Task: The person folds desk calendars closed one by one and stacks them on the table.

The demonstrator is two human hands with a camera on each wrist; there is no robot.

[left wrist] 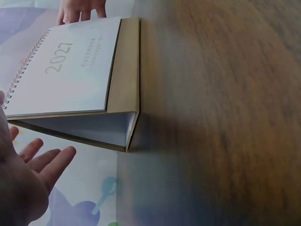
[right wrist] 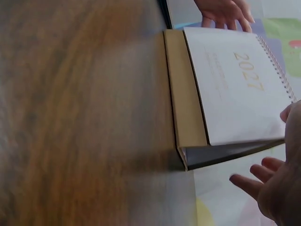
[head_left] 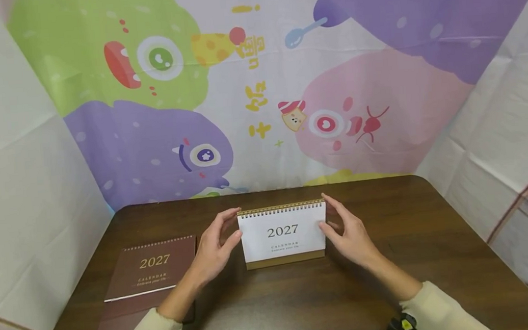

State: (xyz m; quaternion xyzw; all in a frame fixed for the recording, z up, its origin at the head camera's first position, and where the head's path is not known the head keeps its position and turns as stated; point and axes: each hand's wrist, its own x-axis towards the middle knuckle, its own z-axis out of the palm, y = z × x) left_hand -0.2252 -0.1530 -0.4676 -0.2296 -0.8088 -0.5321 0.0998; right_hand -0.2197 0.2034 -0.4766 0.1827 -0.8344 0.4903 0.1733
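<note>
A white desk calendar (head_left: 283, 235) printed "2027" stands upright as a tent on the table, with a gold-brown base and a spiral along its top. My left hand (head_left: 215, 244) is at its left side, index fingertip by the top corner and thumb beside the edge. On the opposite side, my right hand (head_left: 350, 234) has its index fingertip by the top corner and its thumb at the front edge. The other fingers of the left hand (left wrist: 28, 174) and right hand (right wrist: 268, 183) spread loosely beside the calendar's open ends in the wrist views.
A maroon 2027 calendar (head_left: 138, 271) lies at the left of the brown wooden table (head_left: 274, 307), partly behind my left forearm. A dark object's edge shows under that forearm. A cartoon-printed cloth (head_left: 263, 160) hangs behind the table, with white cloth walls at both sides.
</note>
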